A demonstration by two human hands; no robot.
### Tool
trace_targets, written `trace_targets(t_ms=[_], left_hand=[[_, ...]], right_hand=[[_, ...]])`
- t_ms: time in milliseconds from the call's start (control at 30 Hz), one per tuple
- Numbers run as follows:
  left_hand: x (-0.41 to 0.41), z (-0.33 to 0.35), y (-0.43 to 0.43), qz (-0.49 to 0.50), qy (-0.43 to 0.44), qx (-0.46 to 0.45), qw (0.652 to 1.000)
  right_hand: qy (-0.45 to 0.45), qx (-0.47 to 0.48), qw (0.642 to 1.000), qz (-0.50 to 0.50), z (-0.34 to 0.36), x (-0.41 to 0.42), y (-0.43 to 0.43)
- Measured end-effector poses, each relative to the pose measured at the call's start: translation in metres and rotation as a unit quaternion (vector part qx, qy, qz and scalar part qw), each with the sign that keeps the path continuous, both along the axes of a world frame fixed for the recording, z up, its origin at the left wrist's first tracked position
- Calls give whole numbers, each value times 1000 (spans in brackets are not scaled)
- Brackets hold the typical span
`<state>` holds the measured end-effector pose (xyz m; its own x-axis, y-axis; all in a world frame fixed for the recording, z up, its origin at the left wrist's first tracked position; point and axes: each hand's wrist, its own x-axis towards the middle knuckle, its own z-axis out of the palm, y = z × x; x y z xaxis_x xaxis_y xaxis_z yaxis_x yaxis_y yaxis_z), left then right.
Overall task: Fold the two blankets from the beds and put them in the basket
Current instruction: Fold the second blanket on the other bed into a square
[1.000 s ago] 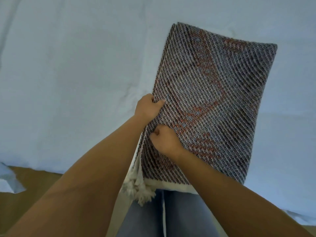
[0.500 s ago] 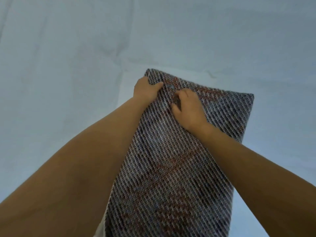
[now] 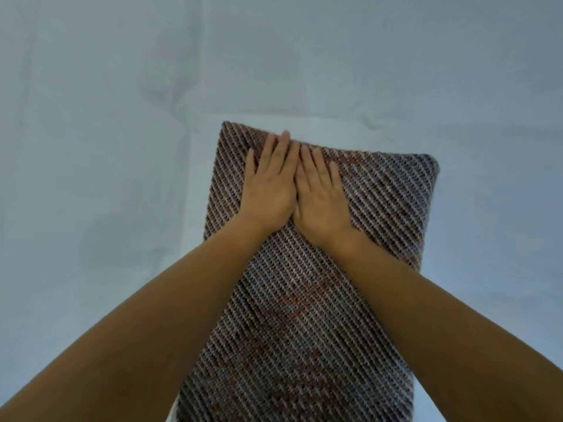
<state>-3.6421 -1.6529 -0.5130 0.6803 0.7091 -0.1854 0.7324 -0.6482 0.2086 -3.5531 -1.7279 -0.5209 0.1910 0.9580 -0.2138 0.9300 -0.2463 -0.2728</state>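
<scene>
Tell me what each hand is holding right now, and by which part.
Nothing is gripped. The left hand and right hand lie flat, palms down, side by side, pressing the far end of the folded blanket onto the bed.

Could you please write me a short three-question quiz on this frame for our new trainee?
1. True or false: both hands lie flat, palms down, on the blanket.
2. Where do the hands rest? A) near the blanket's far edge B) on the bare sheet C) in a basket
3. What pale surface lies under the blanket?

Key:
1. True: the left hand and right hand press side by side, touching, fingers stretched out.
2. A.
3. The bed sheet.
</scene>
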Motion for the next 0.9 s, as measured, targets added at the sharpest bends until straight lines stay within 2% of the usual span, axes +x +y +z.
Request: trace_targets(t_ms=[100,300,400,467,533,633,733,800,900], left_hand=[[-20,-27,0,-11,42,-25,999],[-22,-61,9,9,10,8,1000],[-20,-56,19,8,-2,16,1000],[-16,-45,35,-7,31,15,999],[-11,-30,59,-53,99,-19,994],[1,1,93,-138,205,-46,968],[12,28,100,-191,235,-23,953],[12,41,98,-183,204,-20,962],[-8,59,87,-142,164,10,976]], right_hand=[[-35,-40,999,-9,-18,24,-20],[-60,-10,991,-121,-39,86,-65],[-64,7,987,-146,-41,88,-62],[-61,-11,988,-139,-33,99,-58],[-61,-48,990,-119,-20,116,-51],[-97,-173,976,-93,3,137,-21],[-131,-262,955,-50,26,134,4],[-146,-237,960,-37,37,125,6],[-168,-143,974,-55,48,113,-18]])
